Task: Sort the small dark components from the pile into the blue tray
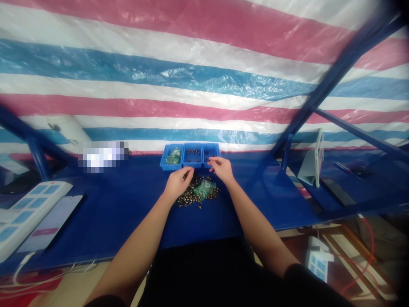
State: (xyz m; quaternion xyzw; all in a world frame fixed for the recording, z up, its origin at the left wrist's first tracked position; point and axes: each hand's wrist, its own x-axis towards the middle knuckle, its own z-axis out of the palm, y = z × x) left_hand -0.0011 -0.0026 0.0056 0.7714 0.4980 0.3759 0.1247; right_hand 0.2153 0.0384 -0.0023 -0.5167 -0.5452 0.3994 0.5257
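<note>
My left hand (180,182) is closed in a pinch above the left side of a pile of small brass-coloured metal parts (188,198). Whatever its fingertips hold is too small to make out. My right hand (223,169) hovers at the front of the right blue bin (214,147), its fingers curled together; anything between them cannot be made out. A green-tinted clear plastic bag (204,190) lies on the pile. Behind the pile stand three blue bins side by side. Green packets (174,156) fill the left bin, and small dark parts (193,152) lie in the middle one.
The blue table (128,213) carries a white power strip (32,202) and a phone (53,221) at the left. A tablet on a stand (315,160) is at the right. Blue metal posts (289,136) and a striped plastic sheet (191,72) bound the back.
</note>
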